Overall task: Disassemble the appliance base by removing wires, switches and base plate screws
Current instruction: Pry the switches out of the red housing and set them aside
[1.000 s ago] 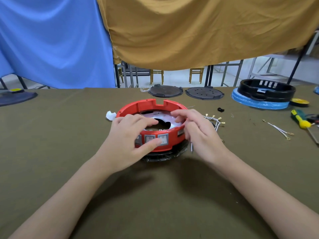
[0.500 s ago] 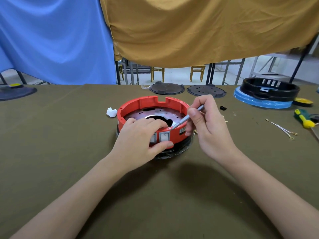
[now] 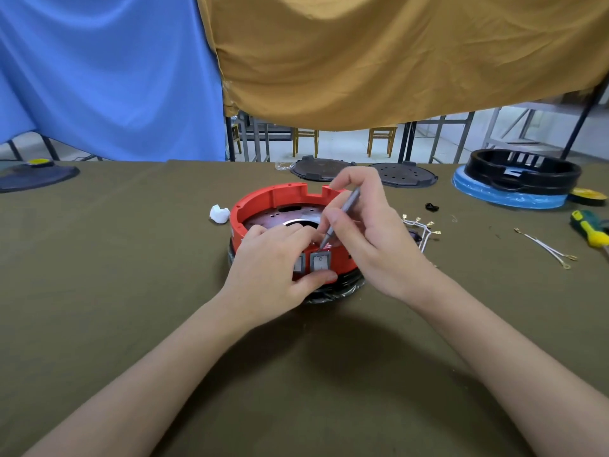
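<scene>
Pinching a thin grey tool [image 3: 342,216], your right hand [image 3: 369,240] sets its tip at the top edge of a grey rocker switch [image 3: 320,261]. Your left hand [image 3: 275,268] grips the red appliance base [image 3: 267,201] mid-table, thumb under that switch. Loose wires [image 3: 423,229] lie just right.

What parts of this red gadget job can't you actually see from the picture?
- Head view: the thin grey tool's tip is hidden behind the red base's rim.
- Left switch mostly covered by the left hand.
- Base plate screws: too small to make out.
- Green screwdriver cut off by the right edge.
</scene>
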`<state>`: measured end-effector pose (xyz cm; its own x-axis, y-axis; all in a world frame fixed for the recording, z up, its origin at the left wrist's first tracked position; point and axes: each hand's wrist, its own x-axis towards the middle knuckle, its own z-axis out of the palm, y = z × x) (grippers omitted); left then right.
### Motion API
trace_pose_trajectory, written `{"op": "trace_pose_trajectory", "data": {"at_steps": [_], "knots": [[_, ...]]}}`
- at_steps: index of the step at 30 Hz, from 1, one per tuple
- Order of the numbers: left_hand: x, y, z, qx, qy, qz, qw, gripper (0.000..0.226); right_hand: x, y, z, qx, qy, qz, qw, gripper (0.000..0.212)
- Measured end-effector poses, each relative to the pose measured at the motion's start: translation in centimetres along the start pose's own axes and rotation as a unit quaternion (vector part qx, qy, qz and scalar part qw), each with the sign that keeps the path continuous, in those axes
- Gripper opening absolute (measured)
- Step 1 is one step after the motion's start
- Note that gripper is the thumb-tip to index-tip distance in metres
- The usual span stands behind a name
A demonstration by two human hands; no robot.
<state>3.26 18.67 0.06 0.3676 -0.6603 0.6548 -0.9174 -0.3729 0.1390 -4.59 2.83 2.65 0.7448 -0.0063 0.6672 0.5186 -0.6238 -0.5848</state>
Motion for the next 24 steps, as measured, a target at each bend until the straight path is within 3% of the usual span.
{"op": "trace_pose_trajectory", "data": {"at_steps": [3,7,12,14,18,21,24], "knots": [[0.0,-0.1,0.0,0.001,-0.006,-0.001,1.0,0.043,0.6,0.7,0.4,0.055,0.011,0.046,0.997,0.029],[0.1,0.0,0.0,-0.005,-0.013,-0.008,1.0,0.045,1.3,1.2,0.2,0.037,-0.006,0.092,0.995,0.02],[-0.1,-0.1,-0.2,-0.018,-0.014,-0.019,1.0,0.047,3.4,1.2,-0.3,0.009,-0.088,0.146,0.985,0.015],[-0.1,-0.2,-0.2,-0.021,-0.015,-0.023,0.999,0.048,3.5,1.3,0.1,0.015,-0.081,0.143,0.986,0.016],[0.0,-0.4,-0.3,-0.034,-0.021,-0.028,0.999,0.055,2.1,1.4,1.0,0.077,0.023,0.088,0.993,0.018],[0.0,-0.7,-0.3,-0.038,-0.016,-0.028,0.999,0.053,1.2,1.6,1.0,0.114,0.024,0.06,0.991,0.017],[-0.1,-0.8,-0.3,-0.01,-0.014,-0.022,1.0,0.049,1.0,1.1,0.7,0.06,0.0,0.028,0.998,0.017]]}}
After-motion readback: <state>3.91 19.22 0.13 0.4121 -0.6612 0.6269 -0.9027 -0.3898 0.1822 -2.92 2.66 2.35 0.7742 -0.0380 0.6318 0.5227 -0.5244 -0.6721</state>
